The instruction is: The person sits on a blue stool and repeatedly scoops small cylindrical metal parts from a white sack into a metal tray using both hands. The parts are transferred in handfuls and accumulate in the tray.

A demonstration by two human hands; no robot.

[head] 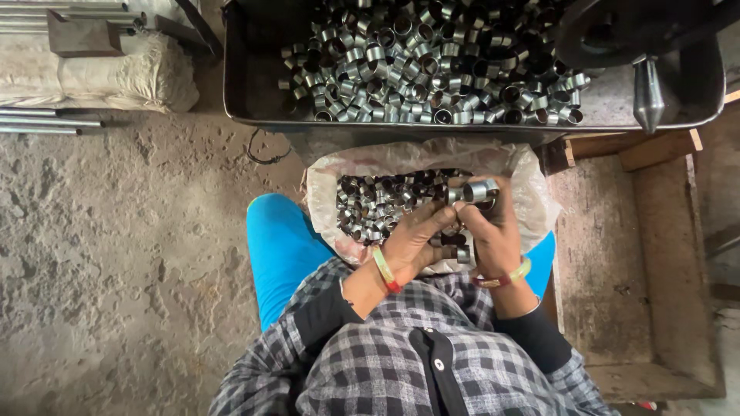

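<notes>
Loads of short metal rings everywhere in this shot. Biggest thing is the dark metal tray [254, 92] across the top, with a big heap of shiny rings [432, 62] piled in it, mostly toward the middle and right. A pointed steel cone [648, 94] hangs over the tray's right end. Below that, right in front of the person's knees, sits a white woven sack [532, 192] with its mouth rolled open, and it's holding a smaller pile of the same rings [378, 204].

Both arms come up from the bottom in checked sleeves with dark cuffs, and the hands meet over the sack's right side. The left hand [412, 243] lies palm down with fingers curled against the rings, touching the other hand; can't really tell what it's gripping, if anything. The right hand [493, 235] has its fingers pinched around a short stack of rings [476, 191], held up just above the sack pile. Both wrists have bangles.

Off to the top left there's some steel rods [46, 122] lying on the rough concrete floor [116, 254].
</notes>
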